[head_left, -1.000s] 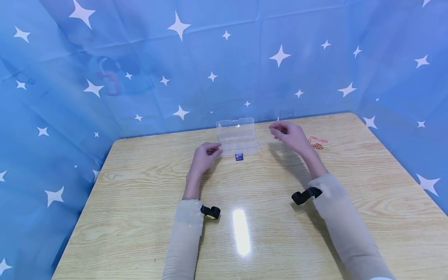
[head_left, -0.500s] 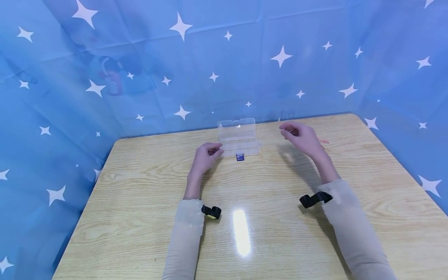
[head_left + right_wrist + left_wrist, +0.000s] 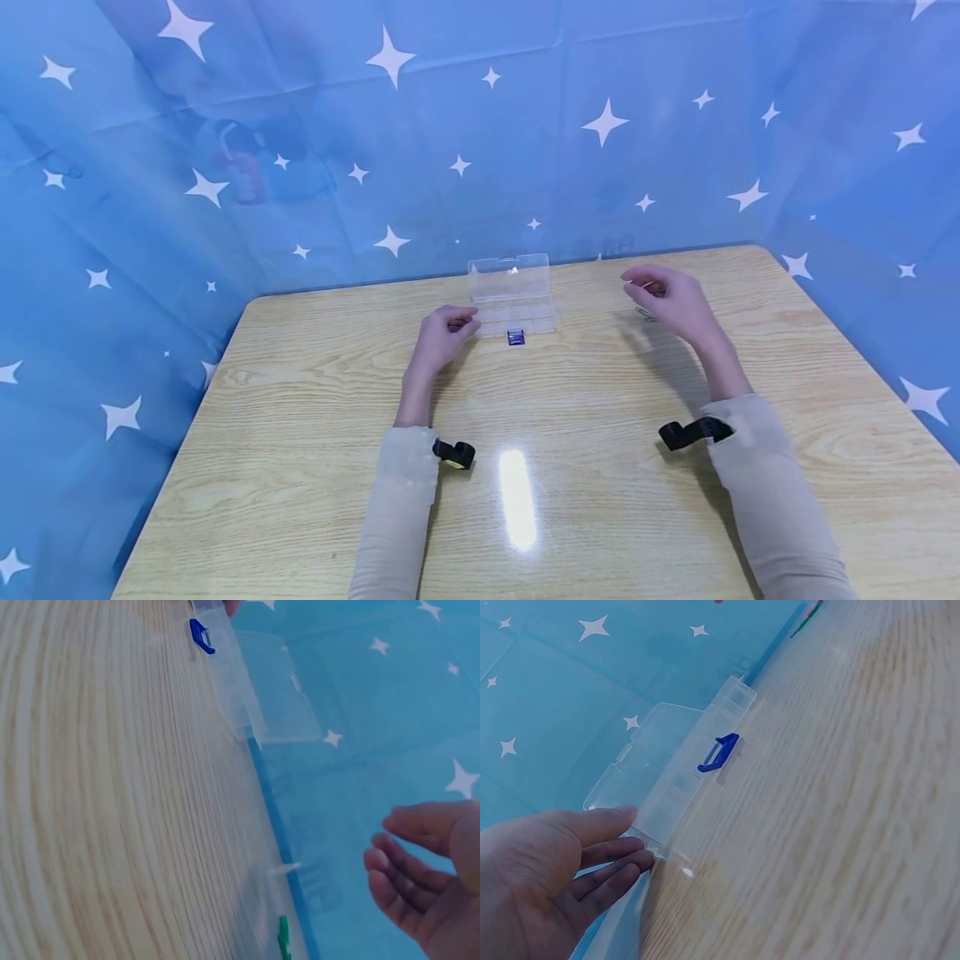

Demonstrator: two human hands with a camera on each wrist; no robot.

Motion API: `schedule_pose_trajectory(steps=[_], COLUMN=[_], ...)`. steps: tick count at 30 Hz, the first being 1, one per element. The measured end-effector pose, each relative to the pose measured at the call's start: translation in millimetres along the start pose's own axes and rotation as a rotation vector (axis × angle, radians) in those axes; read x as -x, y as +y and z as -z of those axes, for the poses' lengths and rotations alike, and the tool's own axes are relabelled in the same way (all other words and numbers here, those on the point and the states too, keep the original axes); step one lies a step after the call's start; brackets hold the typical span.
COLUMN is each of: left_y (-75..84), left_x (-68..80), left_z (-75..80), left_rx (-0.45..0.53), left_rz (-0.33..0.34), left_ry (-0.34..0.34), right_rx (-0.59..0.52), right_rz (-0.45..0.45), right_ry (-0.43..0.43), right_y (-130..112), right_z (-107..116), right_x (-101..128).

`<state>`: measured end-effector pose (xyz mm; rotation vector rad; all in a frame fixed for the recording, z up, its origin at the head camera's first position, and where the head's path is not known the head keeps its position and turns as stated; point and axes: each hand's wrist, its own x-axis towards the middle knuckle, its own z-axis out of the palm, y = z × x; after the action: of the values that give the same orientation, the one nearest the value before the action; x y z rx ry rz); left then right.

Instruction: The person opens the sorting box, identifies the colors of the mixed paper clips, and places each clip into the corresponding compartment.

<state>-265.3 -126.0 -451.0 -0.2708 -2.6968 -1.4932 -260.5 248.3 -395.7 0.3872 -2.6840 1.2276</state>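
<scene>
I am looking down at the worktop [image 3: 570, 433], and the clear plastic box [image 3: 513, 302] is sitting near the middle of its far edge with its lid [image 3: 508, 277] standing open toward the blue star-printed backdrop [image 3: 315, 133]. A blue latch [image 3: 515, 337] is hanging on the box's near side. My left hand [image 3: 444, 332] is resting on the worktop at the box's left end; in the left wrist view its fingers [image 3: 607, 859] are lying fairly straight and close together, with the tips touching the box's corner, not curled round it. My right hand [image 3: 669, 302] is hovering above the worktop toward the far right corner, well apart from the box, its fingers [image 3: 401, 881] loosely curled and holding nothing that I can make out. A green clip [image 3: 283, 936] is lying at the far edge of the worktop, near that hand.
</scene>
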Motion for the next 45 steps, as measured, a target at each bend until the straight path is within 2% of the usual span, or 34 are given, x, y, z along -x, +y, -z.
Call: schedule_pose_trajectory(steps=[19,31,39,45], left_y=[1.6,1.9,4.1,4.4], left_x=[-0.3,0.6,1.2,0.8], left_z=[-0.9,0.0,0.2,0.3], left_rx=[0.032,0.034,0.029,0.037], left_rz=[-0.014,-0.016,-0.008,-0.007], left_ry=[-0.006,-0.014,-0.011,-0.009], right_rx=[0.097,0.169,0.206,0.236], right_rz=[-0.061,-0.095,-0.12,-0.103], right_ry=[-0.037,-0.159,-0.228,-0.258], right_y=[25,48,51,55], right_z=[22,29,30,30], right_x=[11,12,9,6])
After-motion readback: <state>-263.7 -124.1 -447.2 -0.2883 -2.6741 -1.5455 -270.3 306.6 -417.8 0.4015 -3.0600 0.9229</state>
